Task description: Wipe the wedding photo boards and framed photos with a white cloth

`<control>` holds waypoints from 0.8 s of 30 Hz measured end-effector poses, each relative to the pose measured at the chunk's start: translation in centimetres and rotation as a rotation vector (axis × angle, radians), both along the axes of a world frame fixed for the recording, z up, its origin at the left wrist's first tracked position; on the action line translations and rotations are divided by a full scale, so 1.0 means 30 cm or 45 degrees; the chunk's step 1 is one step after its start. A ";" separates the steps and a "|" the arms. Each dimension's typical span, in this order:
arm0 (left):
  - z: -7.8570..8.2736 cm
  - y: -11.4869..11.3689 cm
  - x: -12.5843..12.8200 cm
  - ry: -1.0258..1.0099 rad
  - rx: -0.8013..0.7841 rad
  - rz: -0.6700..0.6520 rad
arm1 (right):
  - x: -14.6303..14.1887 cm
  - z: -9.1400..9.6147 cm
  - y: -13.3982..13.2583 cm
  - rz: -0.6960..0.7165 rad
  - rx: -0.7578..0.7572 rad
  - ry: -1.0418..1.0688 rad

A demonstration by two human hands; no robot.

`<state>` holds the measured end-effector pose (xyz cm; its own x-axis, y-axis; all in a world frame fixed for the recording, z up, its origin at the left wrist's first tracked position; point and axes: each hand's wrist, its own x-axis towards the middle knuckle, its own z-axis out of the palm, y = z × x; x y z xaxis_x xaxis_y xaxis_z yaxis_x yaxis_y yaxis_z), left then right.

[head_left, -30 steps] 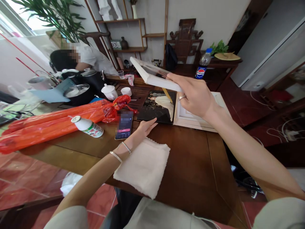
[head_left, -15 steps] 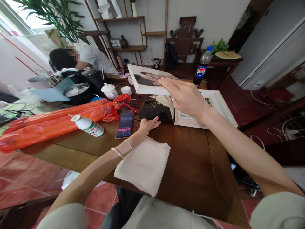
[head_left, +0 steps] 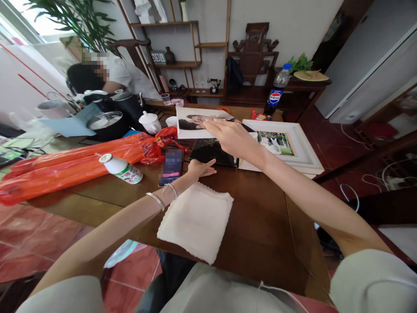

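Observation:
My right hand [head_left: 231,139] has its fingers across the face of a white-edged photo panel [head_left: 192,123] and seems to hold it at its right side; the thumb is hidden. The panel covers part of a glossy black panel [head_left: 208,153]. Close to the black panel's front edge, my left hand [head_left: 200,169] is open with its fingers stretched out, apparently holding nothing. Right of the panels lies a white picture frame [head_left: 302,141] with a photo of two people in it, partly behind my right wrist. A white cloth [head_left: 197,221] is spread on the table below my left hand.
Left of my hands are a phone [head_left: 171,167], a tilted white bottle [head_left: 122,169] and long red plastic-wrapped bundles [head_left: 74,167]. White teaware [head_left: 150,124] and dark pots stand behind. A cola bottle [head_left: 275,91] is at the back right. Another person [head_left: 127,78] sits at the far left.
The photo panel has come down from a steeper tilt and turned flatter. My right hand has moved left and slightly lower with it, uncovering the frame's photo. My left hand has barely shifted.

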<state>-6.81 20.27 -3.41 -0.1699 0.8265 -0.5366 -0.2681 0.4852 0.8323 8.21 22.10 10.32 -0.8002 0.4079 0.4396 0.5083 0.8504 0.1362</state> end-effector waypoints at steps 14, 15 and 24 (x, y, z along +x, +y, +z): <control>0.183 -0.060 -0.311 -0.480 0.394 0.089 | -0.132 -0.221 -0.053 -0.081 0.067 -0.083; 0.196 -0.048 -0.334 -0.415 0.412 0.003 | -0.139 -0.234 -0.059 -0.082 0.050 -0.084; 0.170 0.116 -0.304 -0.081 0.657 -0.203 | -0.153 -0.310 -0.027 -0.261 0.050 -0.030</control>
